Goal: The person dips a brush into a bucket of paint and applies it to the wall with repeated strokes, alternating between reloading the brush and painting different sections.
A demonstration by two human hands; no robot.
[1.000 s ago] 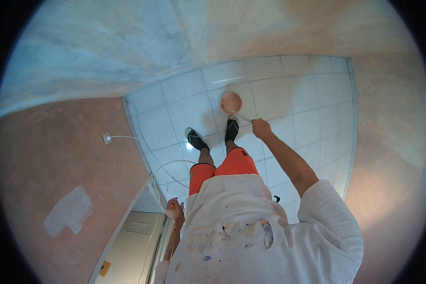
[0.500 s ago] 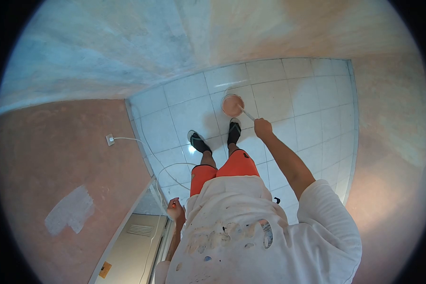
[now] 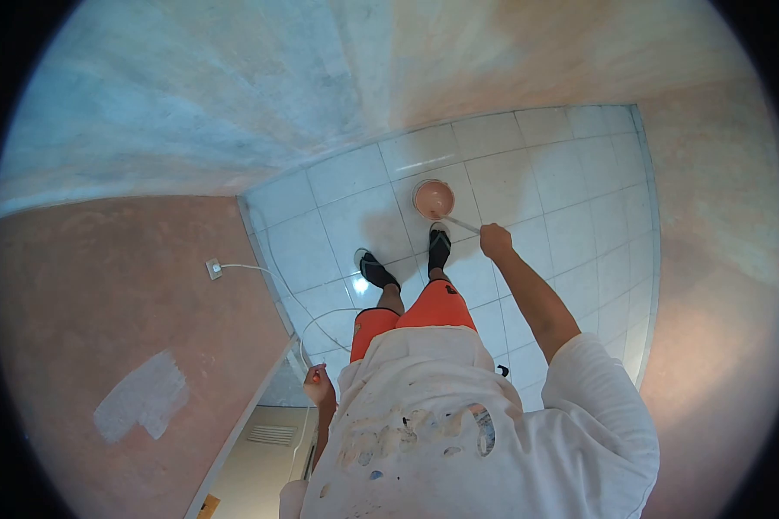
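My right hand (image 3: 495,241) is closed in a fist round a pale stick (image 3: 460,225), held out in front of my right side. The far end of the stick slants down to a round bucket (image 3: 416,198) of pinkish-peach paint (image 3: 436,195) on the floor, close beyond my right foot. My left hand (image 3: 319,386) hangs low at my left side with its fingers curled. A small bit of orange shows between those fingers, and I cannot tell what it belongs to.
White floor tiles (image 3: 355,208) run up to a blue and peach painted wall (image 3: 320,86). A white cable (image 3: 273,275) leads from a wall socket (image 3: 214,269) across the floor on my left. A cream door (image 3: 264,450) with a vent stands at lower left.
The stick's lower end has shifted from the upper right of the bucket to its near rim, and my right hand has moved slightly right and down. My left hand stays low and curled.
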